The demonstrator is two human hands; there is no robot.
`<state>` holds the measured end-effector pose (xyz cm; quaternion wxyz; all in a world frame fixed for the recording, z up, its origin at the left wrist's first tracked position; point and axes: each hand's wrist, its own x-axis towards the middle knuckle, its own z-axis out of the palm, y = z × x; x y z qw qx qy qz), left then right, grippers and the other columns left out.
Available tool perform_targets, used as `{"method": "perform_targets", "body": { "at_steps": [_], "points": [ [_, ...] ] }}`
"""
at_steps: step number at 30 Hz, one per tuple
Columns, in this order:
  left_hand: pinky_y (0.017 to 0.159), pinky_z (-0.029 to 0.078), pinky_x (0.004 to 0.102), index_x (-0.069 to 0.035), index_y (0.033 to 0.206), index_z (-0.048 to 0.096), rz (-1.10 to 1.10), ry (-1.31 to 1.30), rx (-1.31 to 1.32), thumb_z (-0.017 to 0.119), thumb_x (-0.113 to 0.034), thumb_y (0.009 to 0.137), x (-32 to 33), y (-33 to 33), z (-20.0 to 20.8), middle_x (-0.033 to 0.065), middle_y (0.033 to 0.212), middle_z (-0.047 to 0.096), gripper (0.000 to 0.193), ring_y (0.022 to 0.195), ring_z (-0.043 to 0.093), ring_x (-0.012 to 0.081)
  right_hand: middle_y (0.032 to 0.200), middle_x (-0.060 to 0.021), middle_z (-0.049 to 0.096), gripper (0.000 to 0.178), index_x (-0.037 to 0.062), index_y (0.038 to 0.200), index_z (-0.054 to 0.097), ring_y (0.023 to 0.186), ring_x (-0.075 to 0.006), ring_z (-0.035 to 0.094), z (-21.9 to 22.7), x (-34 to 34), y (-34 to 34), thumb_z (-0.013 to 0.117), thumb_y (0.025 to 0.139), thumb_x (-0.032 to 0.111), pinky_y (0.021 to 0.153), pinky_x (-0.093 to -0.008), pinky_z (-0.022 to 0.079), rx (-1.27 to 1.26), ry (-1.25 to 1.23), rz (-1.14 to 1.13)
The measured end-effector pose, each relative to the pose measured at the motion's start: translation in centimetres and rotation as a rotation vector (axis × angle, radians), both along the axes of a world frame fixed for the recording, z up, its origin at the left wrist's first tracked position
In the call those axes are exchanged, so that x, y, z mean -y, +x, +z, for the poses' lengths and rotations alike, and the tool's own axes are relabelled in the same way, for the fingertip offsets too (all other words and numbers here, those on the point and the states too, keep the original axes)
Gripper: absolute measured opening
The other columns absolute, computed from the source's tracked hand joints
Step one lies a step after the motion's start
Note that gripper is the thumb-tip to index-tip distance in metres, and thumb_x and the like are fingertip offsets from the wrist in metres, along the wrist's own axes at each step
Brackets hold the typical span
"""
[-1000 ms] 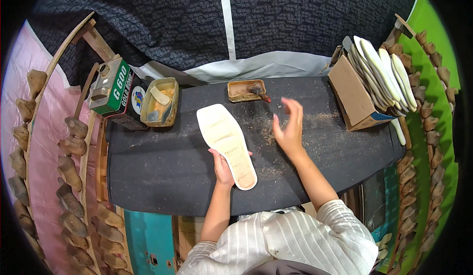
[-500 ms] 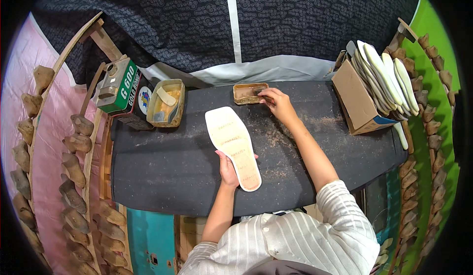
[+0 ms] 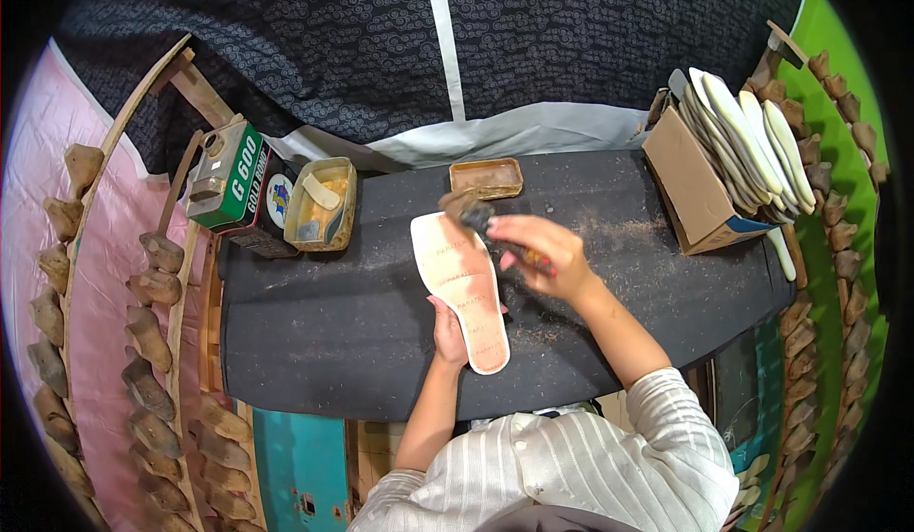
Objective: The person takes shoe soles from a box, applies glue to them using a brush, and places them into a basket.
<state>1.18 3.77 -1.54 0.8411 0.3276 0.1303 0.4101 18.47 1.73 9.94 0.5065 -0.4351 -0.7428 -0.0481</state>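
Observation:
My left hand grips a pale insole by its narrow middle, with the wide end pointing away from me. A tan face with rows of print shows inside its white rim. In my right hand is a brush with a dark, clotted head and a reddish handle end. The brush head is over the insole's wide end; whether the bristles touch it is blurred. Just beyond stands a small rectangular tin with brownish contents.
At the table's left stand a green and black metal can and an open container holding loose pieces. A cardboard box packed with insoles is at the right. Wooden racks of shoe lasts flank the dark table, which is strewn with dust.
My right hand has come back from the small tin toward me, bringing the brush over the insole's wide end. The insole has shifted slightly right and its face tilts differently.

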Motion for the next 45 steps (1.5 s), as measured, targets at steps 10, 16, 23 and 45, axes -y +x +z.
{"method": "perform_targets", "body": {
  "at_steps": [10, 16, 23, 45],
  "points": [
    [0.078, 0.043, 0.0279, -0.005, 0.115, 0.043, 0.086, -0.063, -0.082, 0.016, -0.064, 0.087, 0.9, 0.3, 0.4, 0.0047, 0.09, 0.053, 0.071, 0.086, 0.053, 0.0152, 0.097, -0.0147, 0.063, 0.032, -0.0008, 0.097, 0.061, 0.08, -0.0275, 0.064, 0.4, 1.3, -2.7, 0.066, 0.065, 0.005, 0.07, -0.0342, 0.052, 0.134, 0.073, 0.167],
    [0.09, 0.041, 0.0326, -0.004, 0.127, 0.037, 0.001, 0.058, -0.004, 0.015, -0.064, 0.087, 0.1, -0.7, -0.9, 0.0102, 0.116, 0.051, 0.075, 0.105, 0.051, 0.02, 0.099, -0.0117, 0.063, 0.037, 0.0008, 0.095, 0.061, 0.085, -0.0253, 0.063, 1.0, 2.6, -2.2, 0.07, 0.06, 0.009, 0.073, -0.0336, 0.052, 0.082, -0.046, 0.234],
    [0.089, 0.041, 0.0323, -0.005, 0.128, 0.036, 0.124, 0.01, -0.079, 0.019, -0.066, 0.086, 0.7, -0.2, -0.5, 0.0095, 0.116, 0.051, 0.077, 0.104, 0.051, 0.0186, 0.1, -0.0122, 0.063, 0.028, 0.001, 0.096, 0.062, 0.082, -0.0261, 0.064, 0.6, 1.7, -3.3, 0.067, 0.069, 0.007, 0.071, -0.0335, 0.053, 0.138, 0.042, 0.17],
    [0.082, 0.042, 0.0281, -0.005, 0.122, 0.038, 0.119, -0.063, -0.106, 0.019, -0.067, 0.085, 1.2, 0.3, 1.8, 0.0036, 0.096, 0.051, 0.075, 0.094, 0.05, 0.0137, 0.099, -0.0096, 0.063, 0.03, 0.0036, 0.094, 0.063, 0.084, -0.0238, 0.063, 1.0, 1.5, -3.8, 0.067, 0.065, 0.009, 0.072, -0.0327, 0.052, 0.073, 0.041, 0.099]
  ]
}}
